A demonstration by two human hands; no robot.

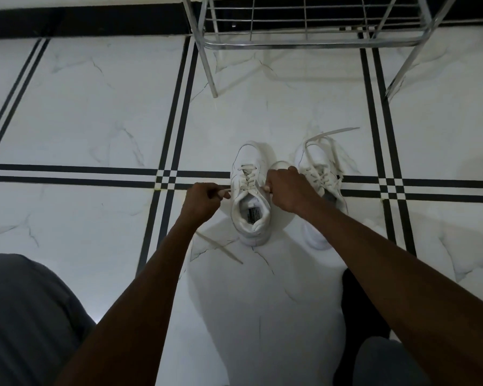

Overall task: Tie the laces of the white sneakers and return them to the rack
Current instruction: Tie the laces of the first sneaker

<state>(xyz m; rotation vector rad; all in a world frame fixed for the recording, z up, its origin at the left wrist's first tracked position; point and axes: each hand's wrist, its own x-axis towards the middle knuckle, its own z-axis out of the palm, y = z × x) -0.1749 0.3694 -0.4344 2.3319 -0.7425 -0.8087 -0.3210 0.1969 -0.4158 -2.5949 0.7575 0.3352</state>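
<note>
Two white sneakers stand side by side on the floor, toes pointing away from me. The left sneaker (pixel 250 190) sits between my hands. My left hand (pixel 202 200) is closed on one lace end at the shoe's left side, and the loose tail (pixel 221 249) trails on the floor behind it. My right hand (pixel 286 189) grips the other lace at the shoe's right side, with a loop arching over my knuckles. The right sneaker (pixel 318 174) is partly hidden by my right forearm, and its untied laces (pixel 335 133) lie spread past its toe.
A chrome metal shoe rack (pixel 307 44) stands just beyond the sneakers, with its legs on the white marble floor (pixel 95 107) crossed by black stripes. My knees in grey trousers (pixel 25 316) fill the lower left and lower right corners.
</note>
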